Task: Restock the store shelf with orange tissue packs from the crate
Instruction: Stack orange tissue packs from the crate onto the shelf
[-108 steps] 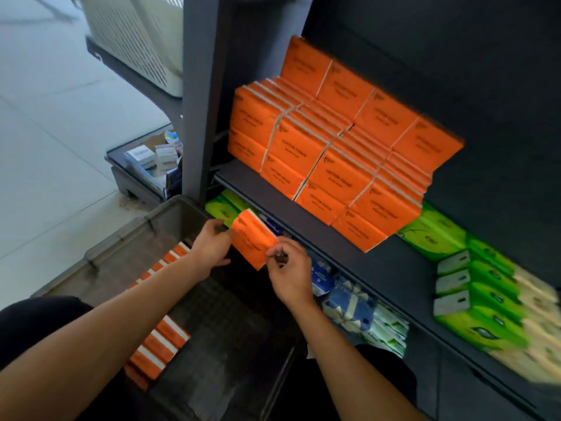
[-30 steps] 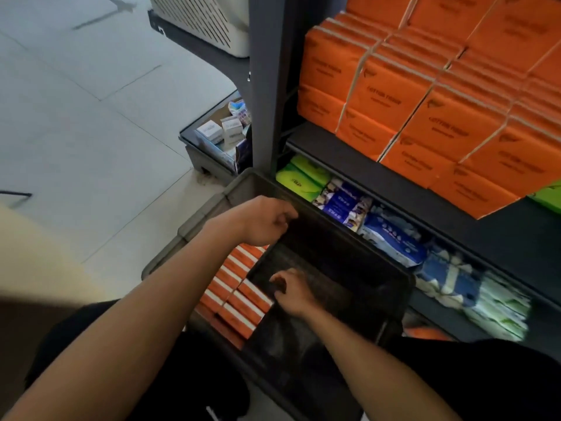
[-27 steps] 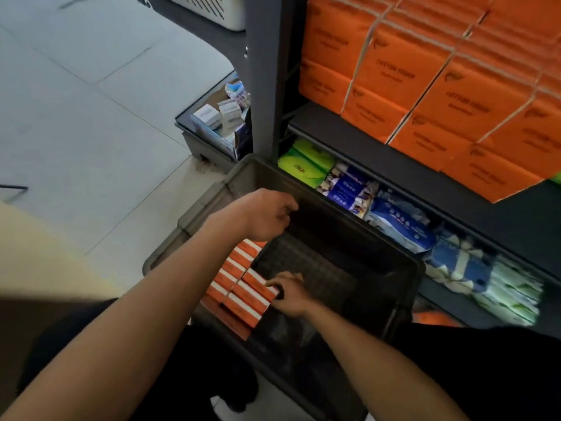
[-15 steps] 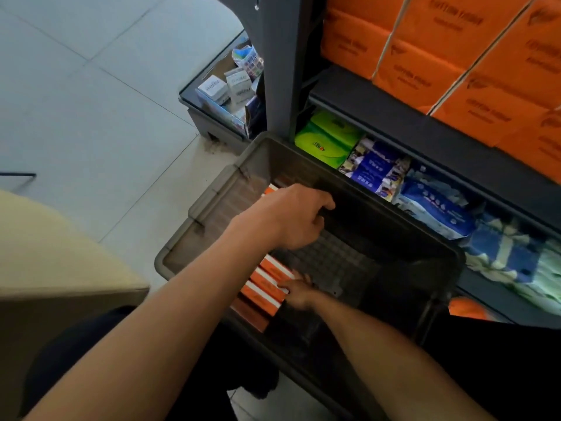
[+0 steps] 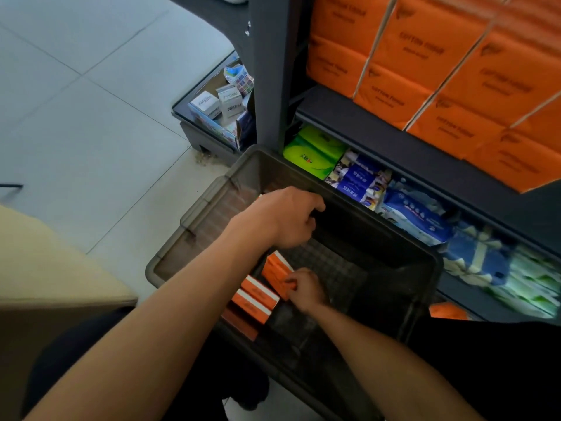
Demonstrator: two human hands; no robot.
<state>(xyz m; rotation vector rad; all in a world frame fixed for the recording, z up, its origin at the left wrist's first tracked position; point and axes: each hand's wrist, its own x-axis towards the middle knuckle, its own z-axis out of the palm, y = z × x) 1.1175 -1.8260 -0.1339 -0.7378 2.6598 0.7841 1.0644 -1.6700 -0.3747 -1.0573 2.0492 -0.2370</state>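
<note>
The head camera looks steeply down, close over the crate (image 5: 212,205) beside the shelf (image 5: 379,138).

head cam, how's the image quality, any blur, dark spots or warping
Head view: the crate interior is deeply shadowed, its far right corner almost black; the orange tissue packs on the shelf are brightly lit but their print is soft; shelf edges slant from wide-angle distortion; the green packs at the right edge are smeared.

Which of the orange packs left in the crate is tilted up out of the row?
The orange pack that the right hand pinches, farthest right in the crate. It is tipped up at an angle, while the other packs beside it lie flat in their row.
</note>
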